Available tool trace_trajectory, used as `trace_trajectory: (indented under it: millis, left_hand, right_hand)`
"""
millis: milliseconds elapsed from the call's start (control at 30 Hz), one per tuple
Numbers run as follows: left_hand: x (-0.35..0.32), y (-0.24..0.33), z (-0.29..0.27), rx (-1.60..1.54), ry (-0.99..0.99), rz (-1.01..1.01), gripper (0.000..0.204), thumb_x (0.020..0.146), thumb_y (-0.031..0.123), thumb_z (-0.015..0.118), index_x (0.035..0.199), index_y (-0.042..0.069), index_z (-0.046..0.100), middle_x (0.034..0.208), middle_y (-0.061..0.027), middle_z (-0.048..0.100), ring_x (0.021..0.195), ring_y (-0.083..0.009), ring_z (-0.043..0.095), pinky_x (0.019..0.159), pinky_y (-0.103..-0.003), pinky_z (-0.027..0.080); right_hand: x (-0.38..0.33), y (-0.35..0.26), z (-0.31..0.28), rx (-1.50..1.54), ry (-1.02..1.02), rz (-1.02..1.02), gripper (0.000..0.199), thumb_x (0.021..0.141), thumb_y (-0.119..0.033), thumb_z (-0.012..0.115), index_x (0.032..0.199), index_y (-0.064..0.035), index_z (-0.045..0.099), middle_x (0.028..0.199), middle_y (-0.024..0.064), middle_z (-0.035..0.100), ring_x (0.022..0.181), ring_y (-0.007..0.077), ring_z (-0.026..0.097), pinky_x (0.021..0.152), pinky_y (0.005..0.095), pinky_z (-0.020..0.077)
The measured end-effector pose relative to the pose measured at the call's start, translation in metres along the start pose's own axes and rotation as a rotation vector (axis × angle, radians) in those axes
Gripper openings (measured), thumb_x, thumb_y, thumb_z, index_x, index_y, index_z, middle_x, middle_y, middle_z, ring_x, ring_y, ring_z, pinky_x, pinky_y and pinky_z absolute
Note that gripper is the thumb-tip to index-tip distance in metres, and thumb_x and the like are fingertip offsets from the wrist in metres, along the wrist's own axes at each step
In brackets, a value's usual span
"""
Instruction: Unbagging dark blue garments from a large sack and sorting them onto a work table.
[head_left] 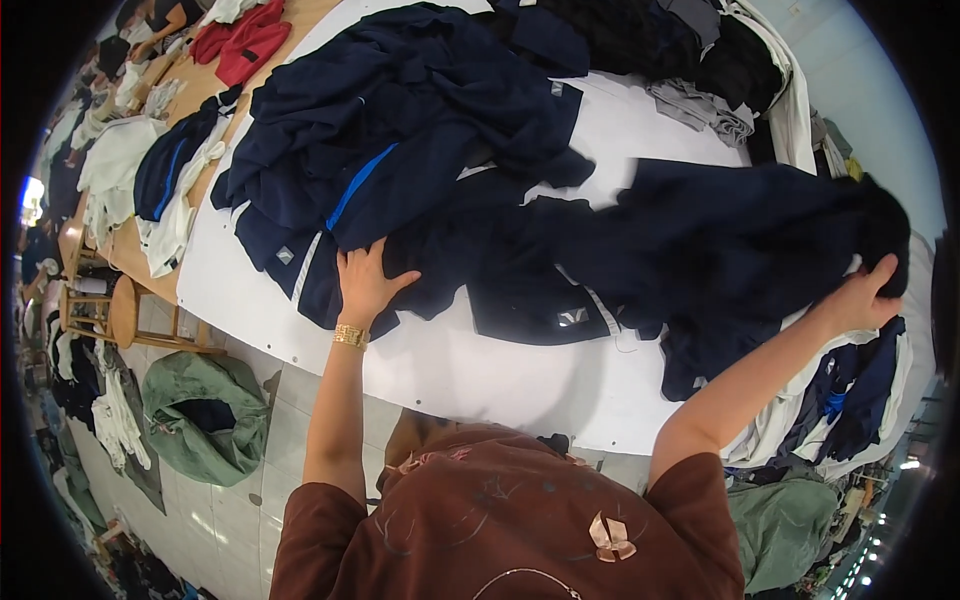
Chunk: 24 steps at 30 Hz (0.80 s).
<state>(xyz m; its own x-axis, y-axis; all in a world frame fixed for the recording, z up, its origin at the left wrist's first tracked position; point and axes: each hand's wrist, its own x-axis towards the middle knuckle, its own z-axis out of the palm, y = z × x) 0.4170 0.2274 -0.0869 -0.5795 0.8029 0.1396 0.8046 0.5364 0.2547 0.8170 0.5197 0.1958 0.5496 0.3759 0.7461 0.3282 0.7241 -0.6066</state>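
Observation:
A long dark navy garment [740, 220] stretches across the white table, its right part slightly blurred. My right hand [865, 298] grips that garment's far right end, thumb and fingers closed on the cloth. To the left, my left hand [368, 285] rests on navy cloth with its thumb spread away from the fingers. Under and beyond this hand lies a large heap of navy garments [420, 110], some with white piping, small pale patches and one bright blue stripe. Where one garment ends and another begins in the heap is hard to tell.
The white table [430, 370] carries black clothes and a folded grey garment [705, 110] at its far right. More clothes [850, 400] hang at the right edge. A wooden table [200, 120], a stool [125, 310] and a green sack [205, 418] stand left. Another person works far left.

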Motion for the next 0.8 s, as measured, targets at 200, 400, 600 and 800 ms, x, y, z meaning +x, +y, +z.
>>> trace_trajectory:
  millis: [200, 400, 600, 800]
  left_hand:
    - [-0.013, -0.001, 0.013, -0.045, -0.015, -0.023, 0.049, 0.070, 0.044, 0.067, 0.102, 0.008, 0.062, 0.110, -0.0187, 0.053, 0.104, -0.0314, 0.048, 0.097, -0.050, 0.026]
    - [-0.010, 0.031, -0.002, -0.220, -0.017, 0.040, 0.048, 0.070, 0.045, 0.066, 0.099, 0.007, 0.063, 0.110, -0.0142, 0.055, 0.106, -0.0302, 0.047, 0.098, -0.051, 0.023]
    - [-0.034, -0.008, -0.004, -0.242, 0.010, 0.168, 0.071, 0.059, 0.055, 0.070, 0.108, 0.005, 0.056, 0.109, -0.0133, 0.054, 0.112, -0.0306, 0.042, 0.101, -0.052, 0.020]
    - [-0.016, -0.001, 0.002, -0.313, 0.234, 0.052, 0.063, 0.062, 0.029, 0.076, 0.116, 0.009, 0.050, 0.106, -0.0104, 0.052, 0.102, -0.0265, 0.046, 0.089, -0.041, 0.033]
  right_hand:
    - [-0.105, -0.004, 0.036, -0.692, -0.993, -0.346, 0.028, 0.078, -0.019, 0.056, 0.101, -0.0024, 0.055, 0.093, 0.0212, 0.056, 0.084, 0.0372, 0.055, 0.076, 0.0414, 0.0444]
    - [-0.320, 0.050, -0.003, -0.663, -1.788, -0.197, 0.071, 0.057, -0.018, 0.076, 0.119, -0.0174, 0.043, 0.125, 0.0222, 0.038, 0.113, 0.0398, 0.041, 0.085, 0.0472, 0.0423]
    - [-0.212, 0.028, 0.017, -0.099, -1.170, 0.176, 0.025, 0.062, 0.003, 0.053, 0.085, -0.0050, 0.056, 0.078, 0.0080, 0.056, 0.071, 0.0158, 0.052, 0.068, 0.0250, 0.0417]
    - [-0.042, 0.025, -0.009, -0.457, -0.435, -0.251, 0.038, 0.074, 0.001, 0.054, 0.112, -0.0024, 0.051, 0.108, 0.0176, 0.052, 0.096, 0.0267, 0.051, 0.088, 0.0335, 0.0388]
